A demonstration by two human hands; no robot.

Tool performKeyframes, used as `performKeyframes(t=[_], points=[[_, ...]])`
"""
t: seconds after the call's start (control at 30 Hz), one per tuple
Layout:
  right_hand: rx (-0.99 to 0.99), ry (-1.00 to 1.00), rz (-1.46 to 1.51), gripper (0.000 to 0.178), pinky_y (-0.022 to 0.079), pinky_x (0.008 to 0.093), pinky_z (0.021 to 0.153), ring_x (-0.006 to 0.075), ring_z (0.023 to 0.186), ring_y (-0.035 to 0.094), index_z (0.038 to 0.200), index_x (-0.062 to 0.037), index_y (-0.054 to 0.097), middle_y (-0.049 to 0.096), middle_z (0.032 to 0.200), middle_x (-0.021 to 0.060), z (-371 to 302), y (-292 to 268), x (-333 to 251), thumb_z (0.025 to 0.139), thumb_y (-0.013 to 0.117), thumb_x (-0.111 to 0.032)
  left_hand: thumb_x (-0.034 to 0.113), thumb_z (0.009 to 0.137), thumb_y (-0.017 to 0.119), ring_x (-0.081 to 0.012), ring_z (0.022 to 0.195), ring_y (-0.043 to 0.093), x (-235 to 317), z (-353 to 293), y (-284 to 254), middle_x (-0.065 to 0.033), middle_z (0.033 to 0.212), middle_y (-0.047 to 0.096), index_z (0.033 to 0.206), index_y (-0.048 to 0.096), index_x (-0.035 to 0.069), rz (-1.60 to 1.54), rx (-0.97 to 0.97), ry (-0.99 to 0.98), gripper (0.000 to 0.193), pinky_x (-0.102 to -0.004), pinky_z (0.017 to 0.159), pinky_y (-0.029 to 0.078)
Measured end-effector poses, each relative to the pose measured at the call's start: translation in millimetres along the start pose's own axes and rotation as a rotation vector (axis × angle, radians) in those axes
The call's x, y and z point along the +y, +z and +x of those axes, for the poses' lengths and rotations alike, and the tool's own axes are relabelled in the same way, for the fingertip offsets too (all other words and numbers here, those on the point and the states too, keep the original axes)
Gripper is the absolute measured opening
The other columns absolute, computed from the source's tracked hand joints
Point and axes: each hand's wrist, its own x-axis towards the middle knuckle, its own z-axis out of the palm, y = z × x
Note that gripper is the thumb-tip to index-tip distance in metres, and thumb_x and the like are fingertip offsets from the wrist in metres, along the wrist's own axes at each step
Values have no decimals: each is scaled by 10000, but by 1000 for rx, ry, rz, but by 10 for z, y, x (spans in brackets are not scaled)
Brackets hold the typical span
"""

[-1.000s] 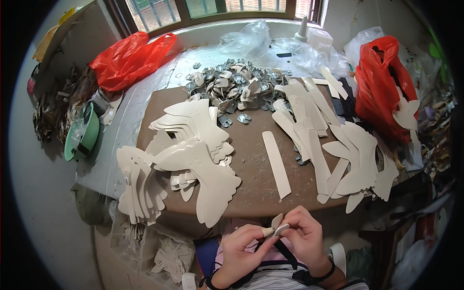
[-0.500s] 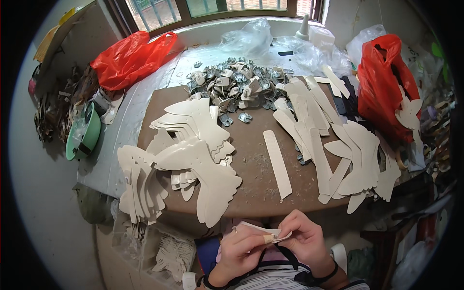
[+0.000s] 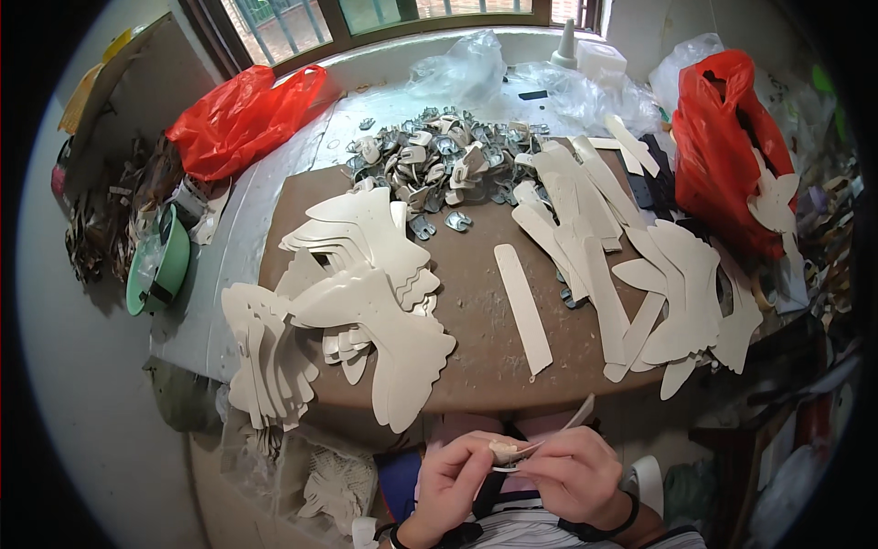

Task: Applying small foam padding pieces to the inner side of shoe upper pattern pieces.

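Below the table's front edge, in front of a striped garment, both hands come together over a thin cream strap (image 3: 576,414). My left hand (image 3: 455,476) pinches its left part between thumb and fingers; a beige wrap is on one fingertip. My right hand (image 3: 578,473) is closed on the strap's right side, and one end pokes up above the knuckles. The fingers hide most of the piece. On the table ahead lies a single straight cream strip (image 3: 523,306). Stacked scalloped cream pieces (image 3: 393,339) lie on the left, and more curved cream pieces (image 3: 681,293) on the right.
A heap of metal buckles (image 3: 439,160) covers the back of the brown board (image 3: 476,366). Straight cream strips (image 3: 576,220) are piled right of it. Red plastic bags (image 3: 242,123) stand at both sides. A green basin (image 3: 169,265) is far left; a mesh basket (image 3: 334,485) sits below.
The strap in my hands has turned, so one end now sticks up past my right hand. Both hands have shifted slightly lower. The view has moved a little; the table pieces stay put.
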Motion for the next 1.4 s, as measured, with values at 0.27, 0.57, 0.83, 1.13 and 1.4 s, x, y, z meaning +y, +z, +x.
performKeyframes(t=[0.27,0.57,0.83,1.13,1.4], points=[[-17,14,10,247,508,285,580,209,680,642,818,-71,720,644,787,45,19,-35,9,593,774,16,18,948,525,-178,917,650,103,33,53,-152,1021,680,1015,664,-69,254,56,48,177,-266,806,503],[103,376,344,261,495,294,580,205,647,621,834,-49,709,634,771,66,32,-5,-82,600,790,31,38,825,724,-199,903,658,123,14,25,-165,1014,671,1014,673,-42,364,-64,164,211,-278,766,515],[-91,244,198,275,471,291,605,214,685,613,867,-37,690,629,823,76,137,-108,-37,621,804,9,75,822,740,-170,828,612,11,-9,85,-141,998,634,978,647,-4,441,74,284,198,-275,747,490],[-89,258,234,250,484,304,619,227,702,620,820,-36,663,635,807,79,84,-75,18,614,793,20,105,791,764,-237,826,641,25,-14,55,-106,910,637,929,653,25,660,22,313,195,-312,712,483],[-63,139,238,252,500,305,625,228,696,625,807,-45,654,637,794,73,-63,0,138,607,754,71,63,737,791,-242,870,659,121,43,95,-87,915,659,907,651,34,724,-46,465,222,-331,755,485]])
